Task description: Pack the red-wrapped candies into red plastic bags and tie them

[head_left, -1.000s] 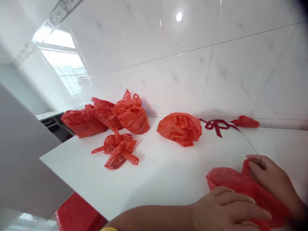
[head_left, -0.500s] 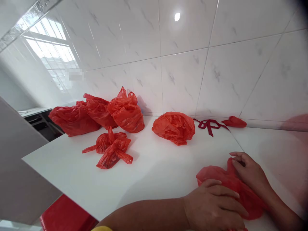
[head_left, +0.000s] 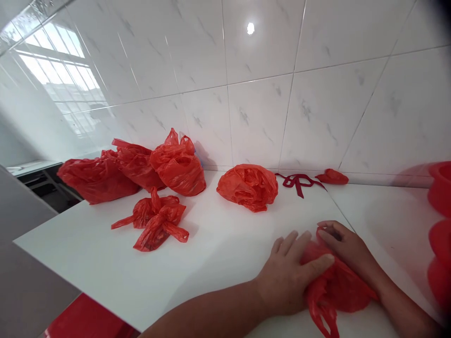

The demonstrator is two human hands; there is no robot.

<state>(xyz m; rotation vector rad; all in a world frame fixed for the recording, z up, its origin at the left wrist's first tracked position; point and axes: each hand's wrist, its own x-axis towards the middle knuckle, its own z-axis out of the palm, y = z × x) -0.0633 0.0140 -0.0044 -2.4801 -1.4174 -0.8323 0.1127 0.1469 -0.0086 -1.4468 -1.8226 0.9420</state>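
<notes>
A crumpled red plastic bag (head_left: 247,187) sits on the white countertop (head_left: 105,263) below the tiled wall (head_left: 260,112). To its left, three filled red bags (head_left: 178,164) cluster together, with two knotted red bags (head_left: 155,220) in front of them. To its right lie a dark red ribbon (head_left: 298,180) and a small red wad (head_left: 331,177). Farther right, red tubs (head_left: 440,188) stand at the frame edge.
</notes>
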